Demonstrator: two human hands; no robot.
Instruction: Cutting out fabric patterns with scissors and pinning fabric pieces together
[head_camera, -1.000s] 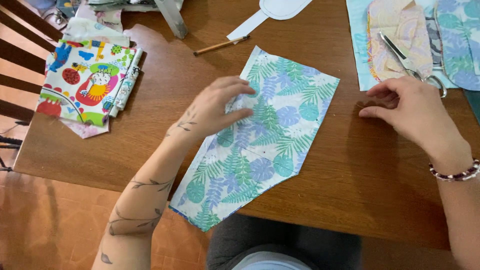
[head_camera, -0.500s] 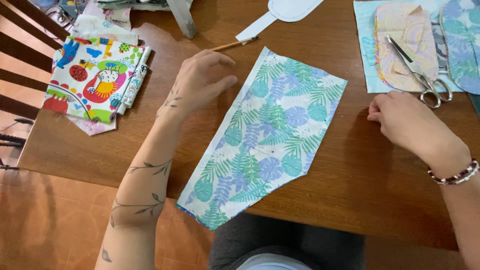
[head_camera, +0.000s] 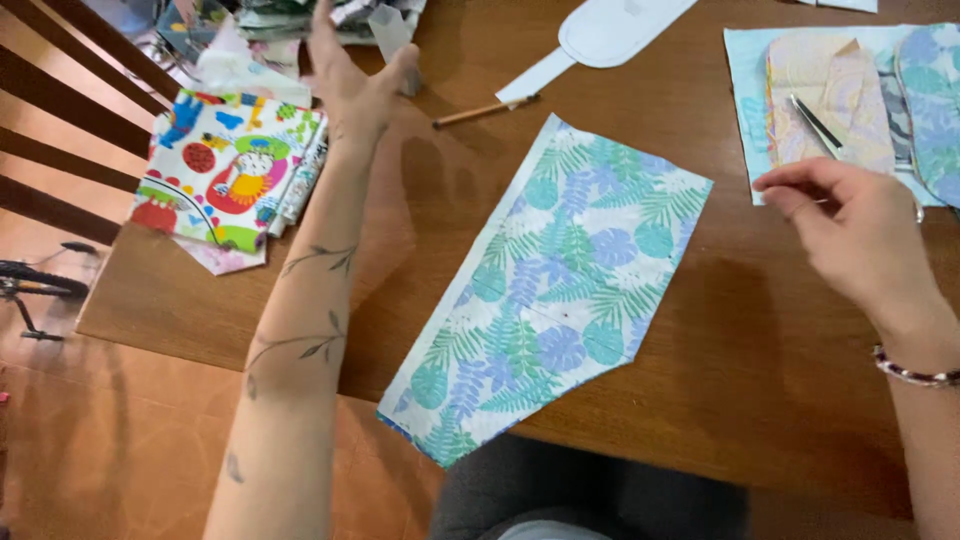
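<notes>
Brown wooden table (head_camera: 780, 400) — leaf-print fabric (head_camera: 560, 290) flat; left hand (head_camera: 350, 80) fingers spread, right hand (head_camera: 850, 225) loosely curled — both empty.

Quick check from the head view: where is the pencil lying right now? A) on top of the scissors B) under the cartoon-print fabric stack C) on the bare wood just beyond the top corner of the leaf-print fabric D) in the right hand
C: the pencil lies on the table just past the upper corner of the leaf-print fabric, untouched by either hand.
</notes>
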